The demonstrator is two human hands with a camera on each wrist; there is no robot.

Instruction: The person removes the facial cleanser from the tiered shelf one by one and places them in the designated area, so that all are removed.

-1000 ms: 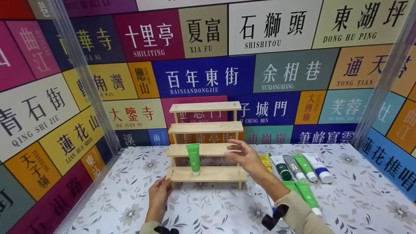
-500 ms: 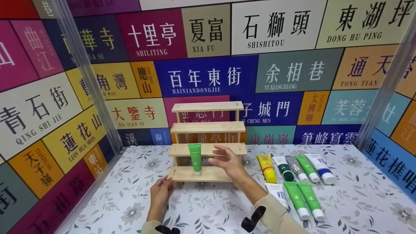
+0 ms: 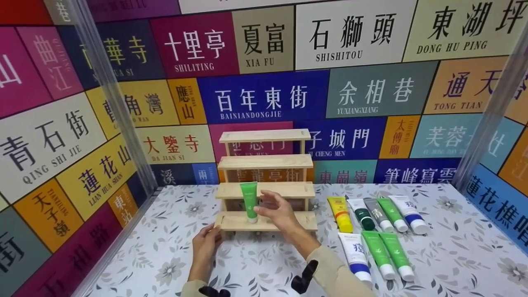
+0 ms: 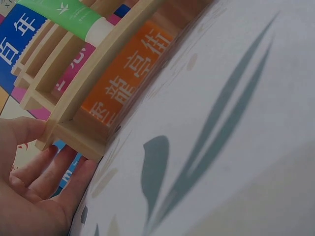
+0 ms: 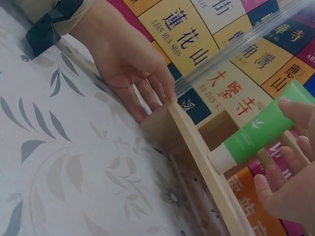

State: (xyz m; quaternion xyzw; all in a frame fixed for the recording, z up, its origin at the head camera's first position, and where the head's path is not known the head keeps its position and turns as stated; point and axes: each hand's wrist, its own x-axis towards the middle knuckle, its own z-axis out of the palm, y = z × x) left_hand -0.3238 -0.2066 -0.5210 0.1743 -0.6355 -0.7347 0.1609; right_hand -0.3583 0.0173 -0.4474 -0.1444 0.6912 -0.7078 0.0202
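Note:
A green squeeze tube (image 3: 249, 200) with a white cap stands cap-down on the lowest step of a stepped wooden display rack (image 3: 266, 162). My right hand (image 3: 281, 212) is at the tube's right side, its fingers loosely bent and not closed round it. In the right wrist view the thumb (image 5: 295, 110) overlaps the tube; whether it touches I cannot tell. At the rack's lower left end my left hand (image 3: 204, 247) grips the step. The left wrist view shows that thumb (image 4: 29, 130) on the board's end and the other fingers beside the support.
On the table's right lie a yellow tube (image 3: 340, 214), a white and dark green tube (image 3: 363, 215), a grey tube (image 3: 379, 214), several green tubes (image 3: 377, 253) and white and blue tubes (image 3: 355, 255). Behind the rack rises a wall of coloured Chinese signs (image 3: 264, 97).
My right hand has moved left across the rack's front to the standing green tube, uncovering the tubes on the right. My left hand has kept its hold on the rack.

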